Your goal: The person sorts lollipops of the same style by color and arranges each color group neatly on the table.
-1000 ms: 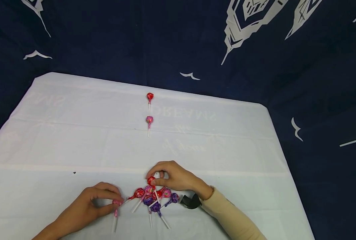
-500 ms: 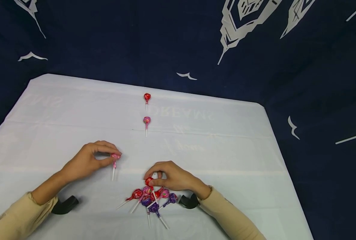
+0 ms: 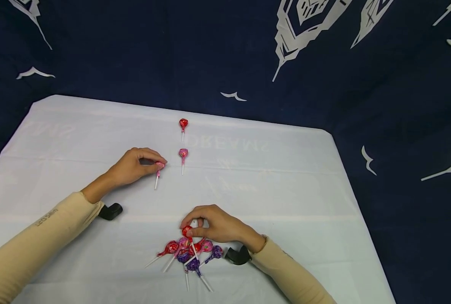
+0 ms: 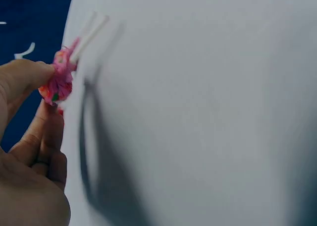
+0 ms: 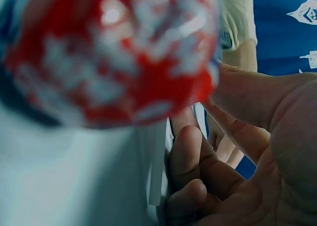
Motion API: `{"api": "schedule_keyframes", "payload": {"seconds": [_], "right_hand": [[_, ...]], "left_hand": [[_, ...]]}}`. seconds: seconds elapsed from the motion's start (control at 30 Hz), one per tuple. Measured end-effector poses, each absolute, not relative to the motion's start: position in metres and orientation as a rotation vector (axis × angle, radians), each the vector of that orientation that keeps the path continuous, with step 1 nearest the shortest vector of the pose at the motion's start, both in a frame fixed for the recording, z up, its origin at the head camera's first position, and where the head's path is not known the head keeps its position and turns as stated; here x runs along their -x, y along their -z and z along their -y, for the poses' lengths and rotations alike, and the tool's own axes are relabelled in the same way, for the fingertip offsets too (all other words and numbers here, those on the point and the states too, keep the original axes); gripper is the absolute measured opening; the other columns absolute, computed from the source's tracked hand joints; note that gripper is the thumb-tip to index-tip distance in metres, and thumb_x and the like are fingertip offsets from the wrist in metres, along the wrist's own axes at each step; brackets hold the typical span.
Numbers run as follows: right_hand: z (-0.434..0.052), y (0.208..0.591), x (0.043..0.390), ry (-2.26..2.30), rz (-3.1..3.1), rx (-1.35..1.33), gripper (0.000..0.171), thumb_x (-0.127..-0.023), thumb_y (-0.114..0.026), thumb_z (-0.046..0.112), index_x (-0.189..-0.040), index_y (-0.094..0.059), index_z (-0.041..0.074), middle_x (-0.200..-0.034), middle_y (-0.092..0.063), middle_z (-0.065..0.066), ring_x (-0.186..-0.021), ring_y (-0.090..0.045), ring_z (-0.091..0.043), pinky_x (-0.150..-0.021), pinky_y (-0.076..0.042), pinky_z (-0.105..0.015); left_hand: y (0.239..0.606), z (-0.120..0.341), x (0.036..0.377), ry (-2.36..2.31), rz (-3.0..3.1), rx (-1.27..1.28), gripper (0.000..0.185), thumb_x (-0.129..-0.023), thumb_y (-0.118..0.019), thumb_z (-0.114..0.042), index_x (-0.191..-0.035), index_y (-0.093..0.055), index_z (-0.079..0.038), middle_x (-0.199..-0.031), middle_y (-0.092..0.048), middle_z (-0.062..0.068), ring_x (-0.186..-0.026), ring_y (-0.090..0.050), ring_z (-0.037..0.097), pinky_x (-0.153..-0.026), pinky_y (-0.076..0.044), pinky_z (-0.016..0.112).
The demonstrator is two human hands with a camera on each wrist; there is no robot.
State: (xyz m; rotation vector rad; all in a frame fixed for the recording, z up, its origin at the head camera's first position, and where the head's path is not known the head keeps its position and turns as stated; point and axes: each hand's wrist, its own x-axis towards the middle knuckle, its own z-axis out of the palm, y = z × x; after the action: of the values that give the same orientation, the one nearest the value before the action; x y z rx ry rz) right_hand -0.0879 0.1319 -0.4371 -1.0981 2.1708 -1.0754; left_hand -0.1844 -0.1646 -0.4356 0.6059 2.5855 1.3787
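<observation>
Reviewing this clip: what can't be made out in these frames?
- Right wrist view: the red lollipop sits so close to the lens that it blurs and blocks the pile behind it.
- Head view: how many lollipops make up the pile is unclear; they overlap and the right hand covers some.
- Left wrist view: the pink lollipop pinched by the left hand is motion-blurred; its wrapper print is unreadable.

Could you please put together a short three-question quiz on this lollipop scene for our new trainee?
1. True or false: the left hand pinches a pink lollipop.
2. What does the right hand grip? A) red lollipop B) purple lollipop C) nothing
3. How many lollipops lie alone in the far line, beyond both hands?

Key:
1. True.
2. A.
3. Two: a red one and a pink one.
</observation>
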Motion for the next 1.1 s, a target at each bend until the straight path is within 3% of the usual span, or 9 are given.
{"api": "schedule_keyframes", "payload": {"seconds": [0.13, 0.4, 1.1], "right_hand": [[-0.133, 0.437, 0.088, 1.076, -2.167, 1.091, 0.019, -0.095, -0.071, 0.019, -0.113, -0.073, 0.015, -0.111, -0.071, 0.003, -0.082, -0.053, 0.001, -0.076, -0.049, -0.02], [-0.132, 0.437, 0.089, 1.062, -2.16, 1.059, 0.019, -0.094, -0.071, 0.019, -0.113, -0.073, 0.016, -0.112, -0.07, 0.006, -0.081, -0.054, 0.001, -0.075, -0.048, -0.018], [-0.133, 0.438, 0.088, 1.08, -2.156, 1.078, 0.019, -0.094, -0.071, 0.018, -0.113, -0.073, 0.014, -0.111, -0.071, 0.003, -0.08, -0.053, 0.001, -0.075, -0.049, -0.019]], "left_hand": [[0.443, 0.154, 0.198, -1.42, -2.53, -0.599, 0.017, -0.094, -0.072, -0.015, -0.108, -0.078, -0.01, -0.114, -0.073, 0.008, -0.108, -0.062, 0.019, -0.092, -0.045, 0.025], [0.452, 0.149, 0.216, -1.531, -2.532, -0.525, 0.021, -0.095, -0.07, -0.015, -0.113, -0.076, -0.007, -0.115, -0.072, 0.012, -0.098, -0.059, 0.008, -0.084, -0.045, 0.017], [0.45, 0.144, 0.218, -1.54, -2.503, -0.415, 0.029, -0.094, -0.072, -0.025, -0.119, -0.073, -0.009, -0.116, -0.07, 0.01, -0.098, -0.055, 0.016, -0.08, -0.041, 0.023]]}}
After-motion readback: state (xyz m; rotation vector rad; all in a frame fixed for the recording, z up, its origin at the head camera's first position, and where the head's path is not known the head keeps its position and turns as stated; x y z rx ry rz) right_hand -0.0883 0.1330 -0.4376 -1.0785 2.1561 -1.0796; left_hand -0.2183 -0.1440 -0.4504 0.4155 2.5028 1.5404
